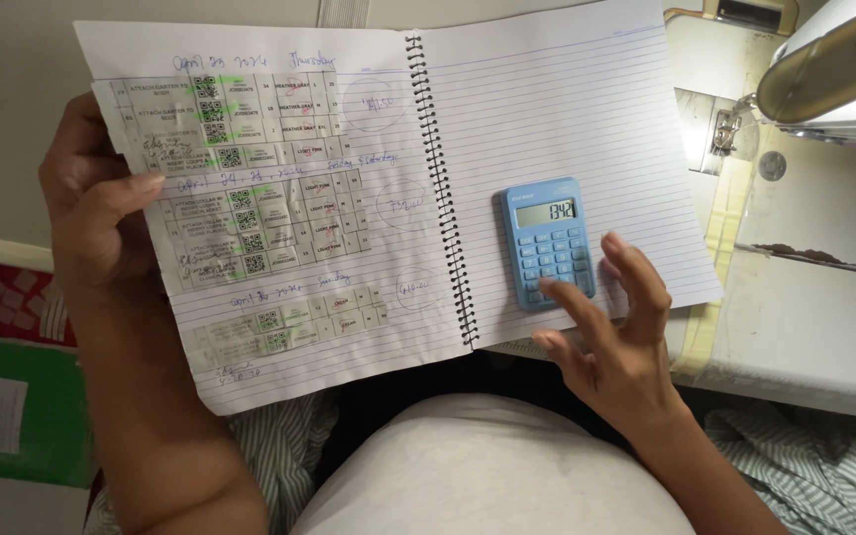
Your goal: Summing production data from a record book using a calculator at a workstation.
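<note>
Across the middle of the frame, a spiral notebook (388,188) is being held open over the lap, propped at its left edge by the left hand (91,203), thumb pressed on the page so the taped label strips (250,203) stay flat. On the blank right page a blue calculator (548,242) is being steadied; the right hand (611,342), fingers (569,302) spread, is touching its keys. No containers are being shown.

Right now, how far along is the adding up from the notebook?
Looks done: three groups of taped slips fill the left page of the notebook, with circled handwritten notes beside them. In hand: the left hand grips the page edge, and the right hand's fingers press the blue calculator, whose display shows a figure. Left: the lined right page is blank.
</note>
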